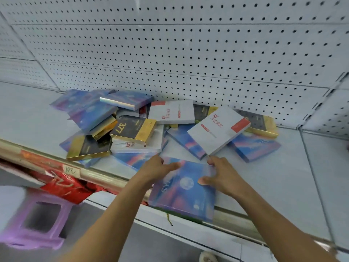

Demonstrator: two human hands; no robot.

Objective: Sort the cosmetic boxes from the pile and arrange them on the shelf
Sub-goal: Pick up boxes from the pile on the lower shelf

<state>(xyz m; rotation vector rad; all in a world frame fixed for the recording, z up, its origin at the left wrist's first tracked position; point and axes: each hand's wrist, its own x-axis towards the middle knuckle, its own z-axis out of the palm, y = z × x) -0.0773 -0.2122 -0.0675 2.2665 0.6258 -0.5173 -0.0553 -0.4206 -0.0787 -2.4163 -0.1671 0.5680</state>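
Note:
A pile of flat cosmetic boxes lies on the white shelf [283, 178] against the pegboard: blue-pink ones [88, 108], black-and-gold ones [132, 129] and white ones with red marks [219, 127]. At the shelf's front edge I hold a blue-pink box with a moon picture [184, 193] in both hands. My left hand [156, 168] grips its upper left corner, thumb on top. My right hand [222, 174] grips its upper right edge. The box overhangs the shelf's front rail.
The white pegboard [188, 44] closes off the back of the shelf. A gold price rail [94, 174] with a red label runs along the front. Below at the left stand a purple plastic stool [39, 222] and red packaging [66, 188]. The shelf's right part is bare.

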